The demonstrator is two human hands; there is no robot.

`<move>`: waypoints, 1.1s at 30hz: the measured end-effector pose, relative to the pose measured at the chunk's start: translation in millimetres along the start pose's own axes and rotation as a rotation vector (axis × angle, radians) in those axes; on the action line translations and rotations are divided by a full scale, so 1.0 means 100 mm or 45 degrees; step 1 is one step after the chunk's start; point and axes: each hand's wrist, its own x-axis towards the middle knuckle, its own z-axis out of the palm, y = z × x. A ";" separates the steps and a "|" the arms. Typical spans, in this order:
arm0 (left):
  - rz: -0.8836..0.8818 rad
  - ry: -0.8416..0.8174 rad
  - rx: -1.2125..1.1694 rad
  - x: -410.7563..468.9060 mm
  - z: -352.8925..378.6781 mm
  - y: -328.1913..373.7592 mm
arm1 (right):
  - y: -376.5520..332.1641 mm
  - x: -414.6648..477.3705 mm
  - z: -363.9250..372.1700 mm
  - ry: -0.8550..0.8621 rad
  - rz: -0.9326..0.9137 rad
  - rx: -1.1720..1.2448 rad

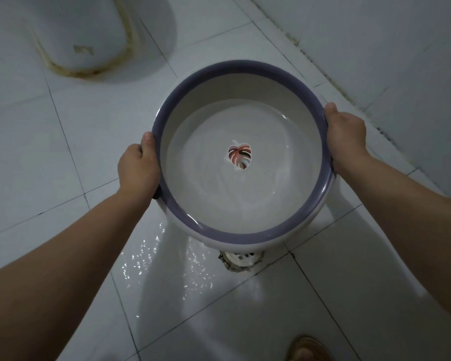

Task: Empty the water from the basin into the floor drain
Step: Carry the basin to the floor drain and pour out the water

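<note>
A round white basin with a purple rim (219, 67) hangs above the tiled floor, tilted slightly toward me. A leaf picture (239, 157) shows through the shallow water on its bottom. My left hand (138, 169) grips the rim on the left side, thumb on top. On the right side my right hand (345, 138) grips the rim the same way. The floor drain (241, 260) sits just below the basin's near edge, partly hidden by it. Water glistens on the tiles (167, 259) left of the drain.
A white toilet base (81, 35) with a stained seal stands at the upper left. The tiled wall (388, 61) runs diagonally along the right. A foot in a brown sandal (307, 349) shows at the bottom edge.
</note>
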 end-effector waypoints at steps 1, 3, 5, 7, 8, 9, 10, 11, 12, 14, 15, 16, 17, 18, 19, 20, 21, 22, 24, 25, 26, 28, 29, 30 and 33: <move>0.005 0.001 -0.002 0.00 0.00 0.00 | 0.00 0.00 0.00 0.000 -0.002 0.001; 0.021 0.005 0.002 0.00 0.00 0.00 | 0.00 0.00 -0.01 0.002 -0.006 -0.010; 0.028 0.010 0.018 -0.01 0.00 0.01 | 0.00 -0.01 -0.01 0.003 -0.007 -0.019; 0.025 0.003 0.020 -0.01 0.00 0.01 | -0.01 -0.01 -0.01 0.004 -0.007 -0.035; 0.023 -0.002 0.018 0.00 0.00 0.01 | -0.01 -0.02 -0.01 0.004 -0.007 -0.041; 0.021 -0.006 0.019 0.00 0.01 0.01 | 0.00 -0.02 -0.01 0.003 -0.005 -0.039; 0.020 -0.007 0.022 0.00 0.01 0.01 | 0.00 -0.02 -0.02 -0.001 -0.003 -0.035; 0.019 -0.007 0.024 0.00 0.00 0.01 | 0.01 -0.02 -0.02 -0.006 -0.001 -0.031; 0.022 -0.005 0.025 0.00 0.00 0.00 | 0.01 -0.03 -0.02 -0.011 0.002 -0.027; 0.034 -0.003 0.030 0.00 -0.01 0.00 | 0.01 -0.03 -0.03 -0.013 0.012 -0.010; 0.039 -0.003 0.032 0.00 -0.01 -0.01 | 0.02 -0.04 -0.02 -0.014 0.017 -0.004; 0.040 -0.004 0.031 0.00 0.00 -0.01 | 0.02 -0.04 -0.03 -0.016 0.020 -0.002; 0.036 -0.005 0.029 -0.01 0.00 -0.01 | 0.02 -0.03 -0.03 -0.018 0.022 -0.002; 0.033 -0.004 0.029 -0.01 0.00 0.00 | 0.02 -0.03 -0.03 -0.020 0.025 -0.001; 0.032 0.000 0.030 -0.01 0.00 0.00 | 0.01 -0.03 -0.03 -0.021 0.025 -0.004; 0.034 0.000 0.030 -0.01 0.00 0.00 | 0.01 -0.03 -0.03 -0.020 0.023 -0.006; 0.037 -0.001 0.028 -0.01 0.00 0.00 | 0.01 -0.03 -0.03 -0.018 0.020 -0.004; 0.042 0.000 0.024 -0.01 0.00 0.00 | 0.01 -0.03 -0.04 -0.018 0.017 0.002; 0.046 0.005 0.023 -0.01 0.01 0.00 | 0.01 -0.03 -0.04 -0.019 0.009 0.007; 0.048 0.006 0.025 0.00 0.01 0.00 | 0.01 -0.04 -0.04 -0.019 0.005 0.007; 0.051 0.006 0.027 0.00 0.01 -0.01 | 0.01 -0.04 -0.04 -0.017 0.000 0.005; 0.059 0.000 0.028 0.00 0.01 -0.01 | 0.01 -0.04 -0.04 -0.017 -0.014 -0.009; 0.061 -0.002 0.029 0.00 0.02 -0.02 | 0.01 -0.04 -0.04 -0.019 -0.021 -0.012; 0.059 -0.001 0.029 0.00 0.02 -0.02 | 0.02 -0.03 -0.04 -0.022 -0.025 -0.007; 0.052 0.006 0.019 -0.01 0.02 -0.04 | 0.03 -0.03 -0.04 -0.023 -0.014 0.004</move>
